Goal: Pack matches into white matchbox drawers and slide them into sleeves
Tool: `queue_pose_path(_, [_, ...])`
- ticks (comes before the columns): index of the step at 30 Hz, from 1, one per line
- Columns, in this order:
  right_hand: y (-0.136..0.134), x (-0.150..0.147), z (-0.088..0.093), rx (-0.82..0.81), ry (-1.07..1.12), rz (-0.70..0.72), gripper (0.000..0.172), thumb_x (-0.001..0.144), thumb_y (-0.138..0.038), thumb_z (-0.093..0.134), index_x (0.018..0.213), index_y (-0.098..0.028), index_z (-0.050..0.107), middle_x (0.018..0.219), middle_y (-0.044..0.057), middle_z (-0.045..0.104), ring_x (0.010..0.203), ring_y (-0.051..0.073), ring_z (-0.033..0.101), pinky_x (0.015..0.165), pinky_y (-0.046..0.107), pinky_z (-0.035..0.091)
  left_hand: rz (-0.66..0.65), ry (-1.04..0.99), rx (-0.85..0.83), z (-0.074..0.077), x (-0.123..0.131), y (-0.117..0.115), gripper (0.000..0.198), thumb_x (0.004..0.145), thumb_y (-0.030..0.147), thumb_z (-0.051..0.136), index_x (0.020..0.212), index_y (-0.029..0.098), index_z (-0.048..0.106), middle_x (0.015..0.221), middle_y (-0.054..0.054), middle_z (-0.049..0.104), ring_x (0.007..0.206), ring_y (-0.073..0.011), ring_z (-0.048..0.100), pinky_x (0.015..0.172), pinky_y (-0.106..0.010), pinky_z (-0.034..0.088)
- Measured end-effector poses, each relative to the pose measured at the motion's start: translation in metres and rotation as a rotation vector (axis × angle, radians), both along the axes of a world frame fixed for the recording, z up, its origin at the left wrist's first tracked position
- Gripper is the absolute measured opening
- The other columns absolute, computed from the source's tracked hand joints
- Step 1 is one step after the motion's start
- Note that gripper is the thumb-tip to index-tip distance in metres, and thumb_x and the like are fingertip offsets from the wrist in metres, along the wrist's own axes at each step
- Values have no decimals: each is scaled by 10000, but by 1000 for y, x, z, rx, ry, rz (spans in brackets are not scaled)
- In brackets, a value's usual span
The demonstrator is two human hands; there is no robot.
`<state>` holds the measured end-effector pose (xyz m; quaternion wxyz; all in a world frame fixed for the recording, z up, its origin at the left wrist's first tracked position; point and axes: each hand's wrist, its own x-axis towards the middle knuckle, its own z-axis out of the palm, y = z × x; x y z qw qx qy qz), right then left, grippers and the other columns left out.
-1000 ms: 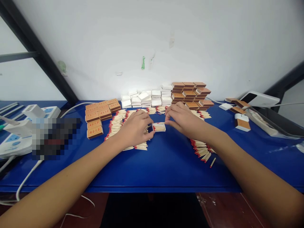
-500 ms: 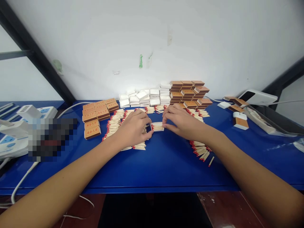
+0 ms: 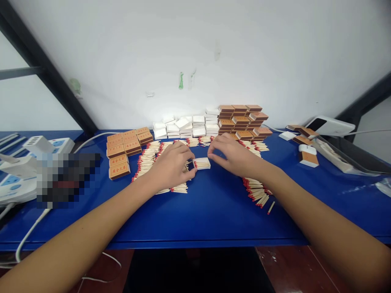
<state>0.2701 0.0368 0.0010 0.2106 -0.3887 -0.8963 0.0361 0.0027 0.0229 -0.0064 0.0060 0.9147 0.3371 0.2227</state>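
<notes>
Between my hands, on the blue table, a small white matchbox tray (image 3: 203, 167) lies flat with some red-tipped matches (image 3: 201, 164) inside. My left hand (image 3: 175, 165) grips the tray's left end with thumb and fingers. Just off the tray's right end is my right hand (image 3: 230, 154), its thumb and curved fingers apart and nothing visible between them. Loose matches (image 3: 146, 162) are piled around and partly under my left hand. More matches (image 3: 256, 191) spread beneath my right wrist, with one single match (image 3: 271, 208) lying apart.
White empty-looking trays (image 3: 185, 127) and brown matchbox sleeves (image 3: 241, 121) are stacked along the wall. Printed matchboxes (image 3: 119, 170) stand at the left, near a power strip (image 3: 61, 145) and cables. On the right are a white device (image 3: 331, 125) and a few loose boxes (image 3: 308, 158).
My right hand has come slightly away from the tray's right end. The matches now sit down inside the tray, and its rim shows more. The left hand has stayed put.
</notes>
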Motion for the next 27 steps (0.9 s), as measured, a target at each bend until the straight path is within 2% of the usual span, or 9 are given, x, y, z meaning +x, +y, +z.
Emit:
queue_pose_path(3, [14, 9, -6, 78, -44, -107, 287, 1076, -325, 508, 1168, -211, 755, 1142, 174, 716, 1149, 376, 555, 991, 546, 474, -1, -8, 7, 0, 0, -1, 182, 986, 315, 704, 1080, 175, 776, 1077, -116, 773, 1151, -325, 654, 1039, -509, 551])
queue_pose_path(6, [25, 12, -14, 116, -112, -152, 352, 1077, -342, 513, 1268, -187, 764, 1230, 202, 698, 1189, 394, 533, 997, 564, 472, -9, -10, 17, 0, 1, -1, 176, 987, 315, 699, 1069, 180, 777, 1078, -115, 776, 1143, -324, 655, 1036, -511, 551])
queue_pose_path(15, [37, -2, -25, 139, -91, -161, 267, 1075, -365, 551, 1138, -200, 750, 1169, 181, 688, 1169, 368, 513, 1025, 536, 472, -8, -16, 8, 0, 0, -1, 159, 976, 289, 704, 1068, 177, 770, 1060, -105, 770, 1143, -318, 656, 1038, -496, 550])
queue_pose_path(22, [38, 0, -24, 131, -64, -148, 232, 1074, -325, 544, 1021, -213, 740, 1139, 166, 677, 1139, 353, 504, 997, 518, 463, -6, -5, 11, 0, 1, -1, 157, 975, 290, 709, 1060, 172, 767, 1056, -103, 768, 1157, -320, 652, 1036, -478, 544])
queue_pose_path(27, [37, 1, -23, 106, -113, -150, 230, 1082, -360, 591, 957, -209, 711, 1155, 170, 669, 1157, 362, 512, 967, 502, 461, -5, -4, 9, 0, 1, -1, 165, 972, 294, 723, 1064, 166, 772, 1059, -104, 772, 1134, -318, 653, 1029, -479, 546])
